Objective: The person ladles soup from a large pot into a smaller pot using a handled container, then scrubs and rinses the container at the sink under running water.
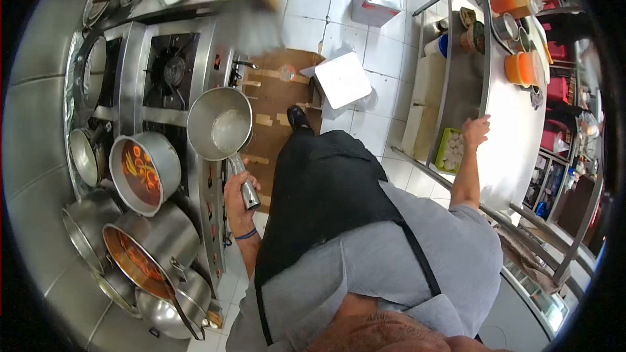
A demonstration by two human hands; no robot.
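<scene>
My left hand [240,197] is wrapped round the handle of a metal saucepan [220,124]. The pan hangs beside the stove front, and its inside shows bare metal with a dull patch at the bottom. On the other side, my right hand [476,132] rests at the edge of a steel counter [510,130], its fingers bent over the edge. Below that hand, on a lower shelf, sits a green crate [450,150] of white, egg-like items.
At left, a stove [173,68] carries a pot with red liquid and sliced vegetables [147,173] and a larger pot [156,234]. A white-topped bin [342,80] and a white box [378,0] stand on the floor. Cardboard [261,101] lies underfoot. Orange containers [521,68] stand on the counter.
</scene>
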